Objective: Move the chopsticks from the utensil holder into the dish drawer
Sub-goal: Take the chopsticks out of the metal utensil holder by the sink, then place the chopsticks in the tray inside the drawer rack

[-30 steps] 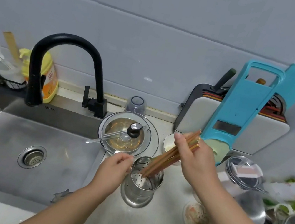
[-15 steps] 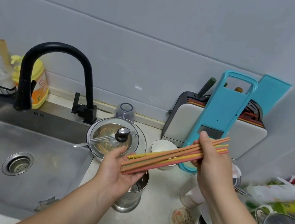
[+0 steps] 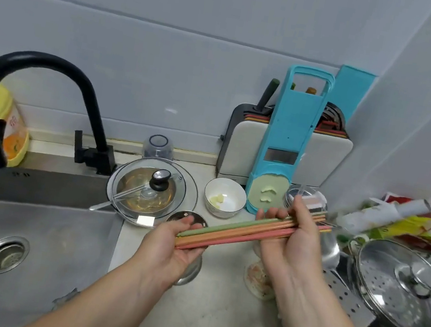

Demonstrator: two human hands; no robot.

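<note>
A bundle of several green, orange and pink chopsticks (image 3: 237,231) lies almost level above the counter. My right hand (image 3: 296,234) grips the bundle near its right end. My left hand (image 3: 175,245) is palm up under the left tips, with the fingers curled loosely around them. The steel utensil holder (image 3: 192,272) stands on the counter right below my left hand, mostly hidden by it; part of its rim shows above my fingers. No dish drawer is in view.
A steel sink (image 3: 23,245) with a black faucet (image 3: 33,104) lies to the left. Behind the hands stand a glass pot lid (image 3: 153,190), a white bowl (image 3: 224,197), a blue slicer (image 3: 284,152) and a board rack. A steel steamer pot (image 3: 398,288) and packaging crowd the right.
My right hand lifted the chopsticks out of the holder and turned them level. My left hand let go of the holder and came up under their tips.
</note>
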